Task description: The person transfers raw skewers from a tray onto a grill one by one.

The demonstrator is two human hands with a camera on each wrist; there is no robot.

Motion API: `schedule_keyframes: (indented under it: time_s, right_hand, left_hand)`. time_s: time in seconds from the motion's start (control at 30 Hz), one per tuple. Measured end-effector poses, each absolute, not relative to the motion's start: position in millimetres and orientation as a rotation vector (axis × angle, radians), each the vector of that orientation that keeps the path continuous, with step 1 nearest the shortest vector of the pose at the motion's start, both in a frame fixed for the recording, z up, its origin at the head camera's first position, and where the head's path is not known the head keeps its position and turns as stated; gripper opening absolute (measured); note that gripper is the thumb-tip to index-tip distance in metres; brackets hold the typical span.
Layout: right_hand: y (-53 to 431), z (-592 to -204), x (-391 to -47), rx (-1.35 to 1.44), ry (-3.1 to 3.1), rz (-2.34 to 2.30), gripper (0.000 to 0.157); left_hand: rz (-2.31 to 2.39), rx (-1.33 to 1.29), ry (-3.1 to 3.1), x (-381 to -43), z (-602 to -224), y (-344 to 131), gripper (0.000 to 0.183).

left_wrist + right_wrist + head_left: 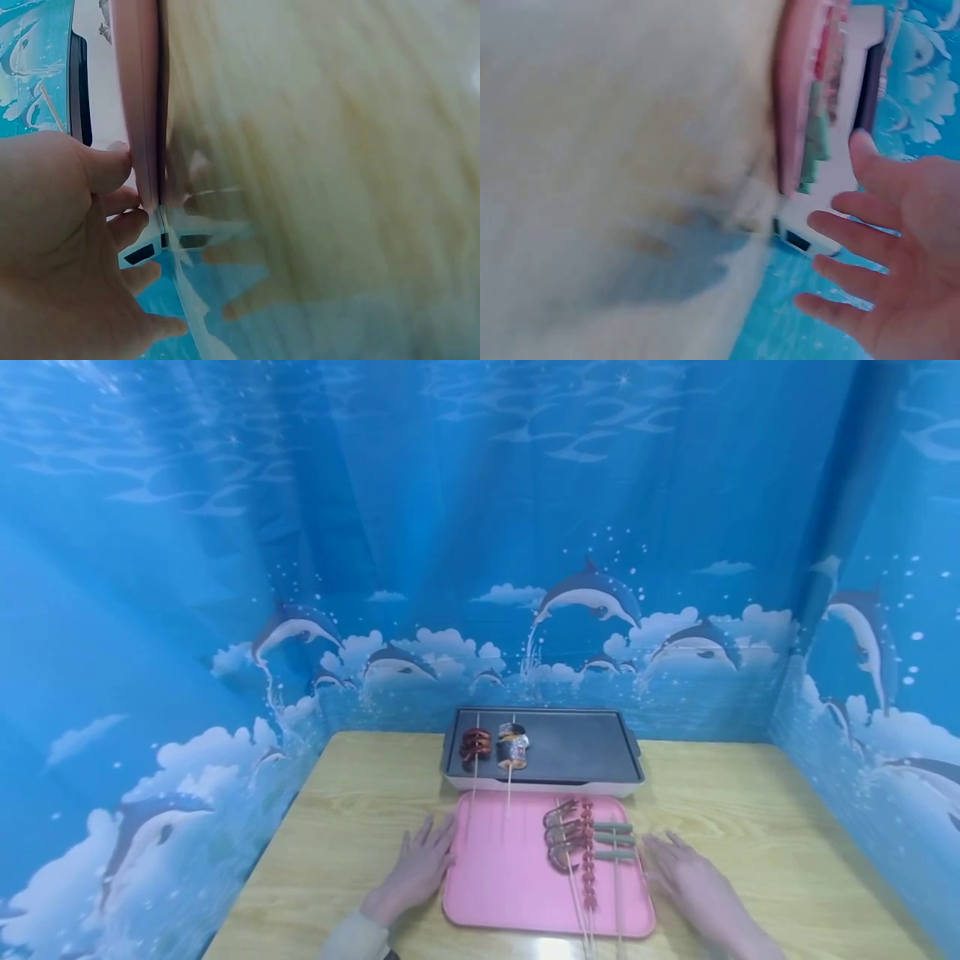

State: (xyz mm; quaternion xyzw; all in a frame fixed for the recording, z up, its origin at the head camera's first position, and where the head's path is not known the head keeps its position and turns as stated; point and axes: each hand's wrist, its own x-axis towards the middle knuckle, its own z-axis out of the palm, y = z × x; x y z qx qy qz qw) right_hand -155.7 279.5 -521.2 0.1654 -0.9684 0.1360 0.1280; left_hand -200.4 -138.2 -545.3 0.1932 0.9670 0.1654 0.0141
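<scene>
A pink tray (502, 885) lies on the table, with my hands at its two sides. My left hand (420, 864) is at the left edge with fingers spread; its thumb (112, 166) comes right up to the tray's side. Past the right edge my right hand (692, 878) has its fingers extended and holds nothing. Three skewers lie on the tray's right half: one of shrimp (564, 837), one of small red pieces (588, 860), one of green sticks (615, 841).
Behind the tray stands a dark flat grill plate (573, 745) with a pale base. On its left part lie a skewer of glossy dark-red pieces (476, 745) and one of thick silvery-skinned chunks (513, 750); their sticks reach over the tray. A blue dolphin-print curtain (480, 527) surrounds the wooden table (337, 827).
</scene>
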Motion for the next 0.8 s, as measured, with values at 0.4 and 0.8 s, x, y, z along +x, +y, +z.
schedule_keyframes:
  time_s: [0.4, 0.8]
  right_hand:
    - [227.1, -490.4, -158.7, 0.160, -2.771, 1.101, 0.032]
    - [181.5, -505.2, -158.3, 0.192, -2.784, 1.593, 0.031]
  left_hand:
    - [0.485, 0.616, 3.005, -199.5, -539.0, -134.9, 0.050]
    - [0.507, 0.629, 3.000, -199.0, -538.2, -135.2, 0.050]
